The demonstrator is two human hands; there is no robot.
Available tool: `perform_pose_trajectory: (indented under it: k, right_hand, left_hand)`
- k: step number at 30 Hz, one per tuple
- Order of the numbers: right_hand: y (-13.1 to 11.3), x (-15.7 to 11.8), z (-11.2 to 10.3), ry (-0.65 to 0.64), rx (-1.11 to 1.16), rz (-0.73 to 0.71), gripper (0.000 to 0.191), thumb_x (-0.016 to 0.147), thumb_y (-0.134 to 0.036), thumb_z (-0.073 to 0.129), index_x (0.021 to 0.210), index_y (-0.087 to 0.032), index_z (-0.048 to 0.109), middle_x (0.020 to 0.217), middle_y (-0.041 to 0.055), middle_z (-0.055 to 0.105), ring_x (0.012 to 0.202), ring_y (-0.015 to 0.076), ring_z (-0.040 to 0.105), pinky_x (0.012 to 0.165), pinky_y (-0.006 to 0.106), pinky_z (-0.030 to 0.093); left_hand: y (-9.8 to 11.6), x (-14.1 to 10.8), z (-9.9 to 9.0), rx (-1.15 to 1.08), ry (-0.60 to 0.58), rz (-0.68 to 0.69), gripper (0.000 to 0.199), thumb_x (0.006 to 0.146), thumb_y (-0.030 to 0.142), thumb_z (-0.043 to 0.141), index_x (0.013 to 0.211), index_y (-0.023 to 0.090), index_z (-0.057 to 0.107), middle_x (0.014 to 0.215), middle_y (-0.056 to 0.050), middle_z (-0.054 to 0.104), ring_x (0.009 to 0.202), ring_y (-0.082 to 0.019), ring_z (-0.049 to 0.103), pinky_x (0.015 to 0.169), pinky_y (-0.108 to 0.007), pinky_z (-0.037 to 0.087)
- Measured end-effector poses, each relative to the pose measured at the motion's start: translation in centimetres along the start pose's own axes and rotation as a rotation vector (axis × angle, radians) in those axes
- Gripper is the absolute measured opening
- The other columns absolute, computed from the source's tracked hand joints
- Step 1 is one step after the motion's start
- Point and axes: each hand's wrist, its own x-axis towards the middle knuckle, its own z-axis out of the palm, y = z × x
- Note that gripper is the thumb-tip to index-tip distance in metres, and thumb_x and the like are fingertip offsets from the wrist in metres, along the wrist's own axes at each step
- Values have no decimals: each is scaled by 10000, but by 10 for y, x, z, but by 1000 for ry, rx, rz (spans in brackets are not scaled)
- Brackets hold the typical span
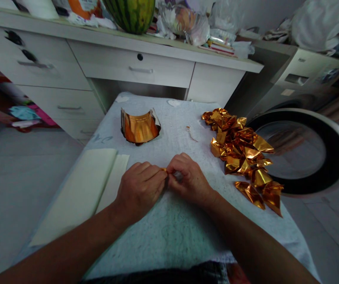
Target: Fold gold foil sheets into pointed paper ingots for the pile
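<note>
My left hand (142, 190) and my right hand (189, 178) meet over the middle of the cloth-covered table (172, 236). Between their fingertips shows a small bit of copper-gold foil (164, 169), mostly hidden by the fingers. Both hands are closed in a pinch on it. Beyond them stands a curved stack of copper-gold foil sheets (141, 128), bent up at its sides. To the right lies a pile of folded copper-gold foil pieces (243, 148) with pointed corners. A thin scrap of string or foil (191, 134) rests between the stack and the pile.
Pale folded paper or board (77, 193) lies along the table's left side. Past the far edge is a white desk (157, 71) with drawers, bearing a watermelon (130, 14) and bags. At the right, a washing machine's round door (302, 152) hangs open beside the table.
</note>
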Motion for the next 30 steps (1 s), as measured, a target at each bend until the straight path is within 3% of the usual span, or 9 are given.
perform_pose_trajectory:
  k: [6, 11, 13, 17, 24, 27, 30]
  right_hand:
    - [-4, 0, 1, 38, 200, 94, 135, 726, -75, 538, 682, -202, 527, 700, -12, 560, 725, 145, 519, 725, 281, 394]
    - [-4, -1, -3, 15, 376, 248, 75, 800, -149, 533, 745, -200, 543, 728, -21, 528, 718, 130, 506, 703, 267, 404]
    - [-3, -1, -7, 5, 398, 232, 45, 792, -157, 542, 804, -199, 552, 775, -13, 532, 755, 136, 507, 719, 272, 410]
    - [-2, -3, -12, 6, 284, 129, 199, 712, -124, 571, 891, -206, 536, 862, 6, 521, 837, 162, 505, 762, 294, 412]
    - [-1, -2, -9, 9, 102, 13, 105, 769, -113, 532, 781, -215, 511, 773, 6, 557, 794, 170, 519, 754, 317, 394]
    - [-1, -1, -7, 14, 115, 27, 108, 772, -107, 531, 749, -212, 516, 745, 1, 556, 773, 164, 518, 746, 310, 394]
    - [-1, -2, -5, 8, 209, 130, 106, 772, -112, 541, 727, -207, 527, 739, -6, 551, 757, 150, 521, 732, 292, 402]
  left_hand:
    - [1, -2, -1, 33, 111, 129, 118, 902, 121, 576, 805, 175, 614, 684, -6, 656, 626, -171, 544, 598, -351, 374]
    - [-1, -5, -2, 79, 121, 151, 57, 899, 117, 588, 915, 170, 599, 743, -17, 675, 661, -180, 573, 623, -364, 393]
    - [-1, -6, -3, 84, 119, 163, 58, 896, 109, 592, 917, 163, 594, 749, -24, 677, 665, -185, 578, 622, -370, 397]
    - [-1, -6, -4, 87, 100, 156, 60, 888, 116, 613, 925, 159, 597, 763, -30, 680, 689, -192, 587, 631, -375, 409]
    - [-1, -7, -2, 97, 91, 171, 57, 896, 118, 591, 940, 146, 614, 787, -40, 685, 690, -198, 580, 623, -386, 420]
    - [-1, -6, -3, 93, 96, 167, 46, 894, 116, 596, 920, 150, 613, 770, -34, 679, 677, -195, 571, 615, -383, 414]
    - [-2, -5, -4, 79, 99, 171, 56, 895, 114, 605, 939, 149, 610, 776, -32, 684, 675, -191, 570, 613, -379, 409]
